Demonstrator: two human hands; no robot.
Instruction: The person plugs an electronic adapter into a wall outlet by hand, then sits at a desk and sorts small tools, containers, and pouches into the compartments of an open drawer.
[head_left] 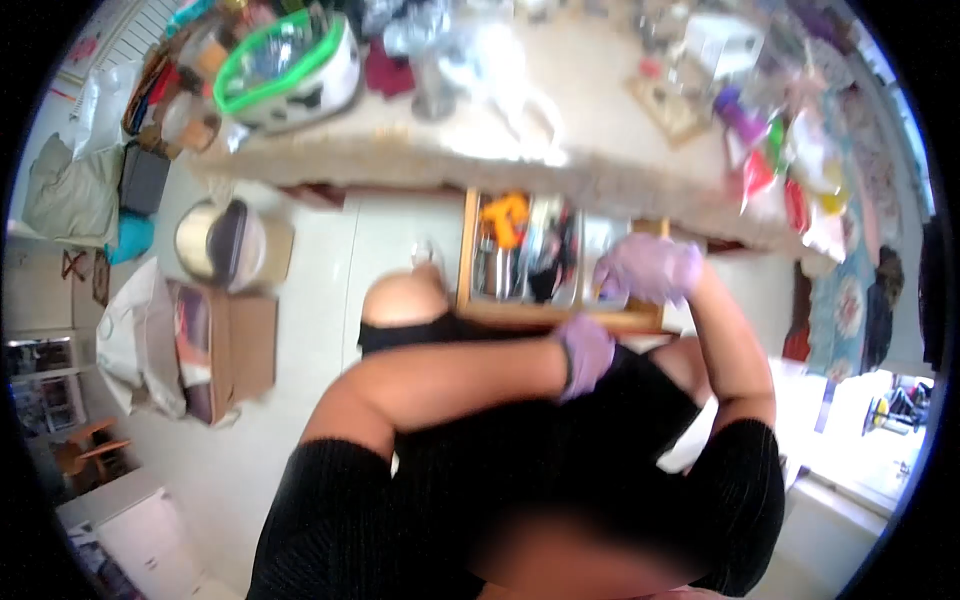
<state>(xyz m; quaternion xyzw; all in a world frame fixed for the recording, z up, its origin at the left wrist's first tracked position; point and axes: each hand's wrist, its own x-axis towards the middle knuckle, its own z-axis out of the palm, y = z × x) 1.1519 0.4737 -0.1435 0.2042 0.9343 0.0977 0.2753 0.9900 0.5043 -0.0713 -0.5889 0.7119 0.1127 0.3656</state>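
Observation:
An open wooden drawer (560,316) is pulled out from under the table, in front of my body. My right hand (652,268), in a purple glove, reaches over its right-hand section. The fingers point down and are blurred, so whether they hold anything is unclear. My left hand (588,356), also gloved in purple, is by the drawer's front edge, its fingers mostly hidden. In the drawer's left section lie an orange tool-like object (505,220), a shiny metal container (495,274) and dark items (552,270) that are too blurred to name.
Above the drawer runs a cluttered table (600,110), bearing a green-rimmed basket (290,90), clear plastic bags (490,70) and a white box (724,45). A lidded bin (225,243) and a cardboard box (250,345) stand on the floor to the left.

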